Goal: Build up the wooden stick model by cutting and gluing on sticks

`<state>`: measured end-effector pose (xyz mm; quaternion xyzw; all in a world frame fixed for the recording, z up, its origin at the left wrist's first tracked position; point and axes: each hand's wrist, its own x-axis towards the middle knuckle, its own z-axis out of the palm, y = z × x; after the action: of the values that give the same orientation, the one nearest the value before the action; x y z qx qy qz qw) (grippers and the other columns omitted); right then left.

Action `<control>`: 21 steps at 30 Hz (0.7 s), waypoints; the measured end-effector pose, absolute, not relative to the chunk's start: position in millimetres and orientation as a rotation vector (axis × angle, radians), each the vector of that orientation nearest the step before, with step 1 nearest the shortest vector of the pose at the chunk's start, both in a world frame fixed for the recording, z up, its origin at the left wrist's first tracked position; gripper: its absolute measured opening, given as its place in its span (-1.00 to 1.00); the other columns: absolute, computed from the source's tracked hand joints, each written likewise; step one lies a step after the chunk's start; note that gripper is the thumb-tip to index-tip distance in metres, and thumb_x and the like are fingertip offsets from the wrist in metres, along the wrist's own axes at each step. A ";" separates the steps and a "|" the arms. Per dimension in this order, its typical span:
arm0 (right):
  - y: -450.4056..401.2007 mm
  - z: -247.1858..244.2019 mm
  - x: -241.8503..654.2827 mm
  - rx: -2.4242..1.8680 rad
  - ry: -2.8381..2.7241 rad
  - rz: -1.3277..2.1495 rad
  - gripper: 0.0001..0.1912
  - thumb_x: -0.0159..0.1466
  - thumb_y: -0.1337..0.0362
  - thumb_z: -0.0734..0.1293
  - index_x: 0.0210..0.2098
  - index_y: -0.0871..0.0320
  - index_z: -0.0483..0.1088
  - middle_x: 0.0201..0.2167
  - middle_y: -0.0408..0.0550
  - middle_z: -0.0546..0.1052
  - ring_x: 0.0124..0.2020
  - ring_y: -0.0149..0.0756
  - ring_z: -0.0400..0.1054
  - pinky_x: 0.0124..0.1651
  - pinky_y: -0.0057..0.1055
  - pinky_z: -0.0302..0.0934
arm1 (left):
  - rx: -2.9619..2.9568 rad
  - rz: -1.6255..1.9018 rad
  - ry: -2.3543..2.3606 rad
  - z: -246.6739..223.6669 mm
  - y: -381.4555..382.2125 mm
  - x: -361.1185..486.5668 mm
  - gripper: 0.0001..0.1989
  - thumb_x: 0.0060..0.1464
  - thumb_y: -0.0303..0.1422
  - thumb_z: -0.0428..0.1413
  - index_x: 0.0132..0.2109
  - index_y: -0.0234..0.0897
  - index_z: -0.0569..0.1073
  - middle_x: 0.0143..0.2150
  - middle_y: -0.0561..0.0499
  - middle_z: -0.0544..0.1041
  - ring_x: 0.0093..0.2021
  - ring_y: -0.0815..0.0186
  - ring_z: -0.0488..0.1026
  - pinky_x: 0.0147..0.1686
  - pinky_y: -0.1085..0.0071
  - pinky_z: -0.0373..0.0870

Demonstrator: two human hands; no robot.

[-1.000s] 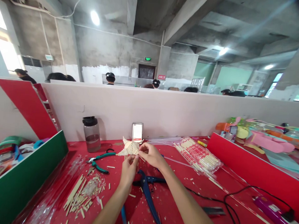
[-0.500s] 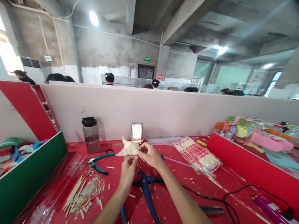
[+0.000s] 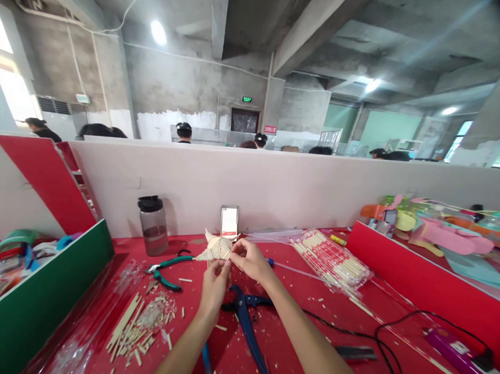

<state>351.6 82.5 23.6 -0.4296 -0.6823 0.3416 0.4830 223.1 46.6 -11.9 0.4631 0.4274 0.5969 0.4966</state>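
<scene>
A pale wooden stick model (image 3: pixel 217 249) with pointed ends is held up over the red table, in front of a propped phone (image 3: pixel 230 221). My left hand (image 3: pixel 215 283) pinches its lower edge from below. My right hand (image 3: pixel 249 259) grips its right side, fingertips close to those of my left hand. A dark blue cutter (image 3: pixel 247 328) lies beneath my wrists. Green-handled pliers (image 3: pixel 166 280) rest to the left of the model, partly near its left tip.
Cut sticks and scraps (image 3: pixel 140 327) lie front left. A dark bottle (image 3: pixel 152 226) stands behind them. Bagged sticks (image 3: pixel 334 260) lie back right, with a black cable (image 3: pixel 351 330) and purple power strip (image 3: pixel 455 352) nearer. Green (image 3: pixel 57 299) and red (image 3: pixel 430 288) dividers flank the table.
</scene>
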 end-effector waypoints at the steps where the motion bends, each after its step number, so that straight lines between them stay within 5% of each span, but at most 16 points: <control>1: 82.7 23.5 351.6 -1.044 -1.663 0.837 -0.92 0.10 0.34 0.32 -0.39 0.12 0.31 -0.50 -0.23 0.41 -0.49 -0.38 0.29 -0.40 -0.48 0.20 | 1.120 1.445 1.034 -11.9 46.7 223.1 -0.51 -0.11 0.08 0.23 -0.38 -0.31 0.43 -0.62 0.22 0.24 -0.66 0.49 0.16 -0.64 0.56 0.11; 21: 83.7 26.6 355.7 -1.019 -1.682 0.866 -0.92 0.18 0.26 0.31 -0.40 0.14 0.36 -0.47 -0.19 0.43 -0.42 -0.35 0.31 -0.35 -0.47 0.20 | 1.116 1.467 1.063 -9.4 46.8 222.7 -0.49 -0.14 0.10 0.24 -0.41 -0.30 0.41 -0.64 0.22 0.23 -0.66 0.49 0.15 -0.63 0.54 0.10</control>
<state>355.7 83.7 26.6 -0.4170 -0.6883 0.3543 0.4763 222.7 46.8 -9.4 0.4587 0.4366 0.6028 0.4854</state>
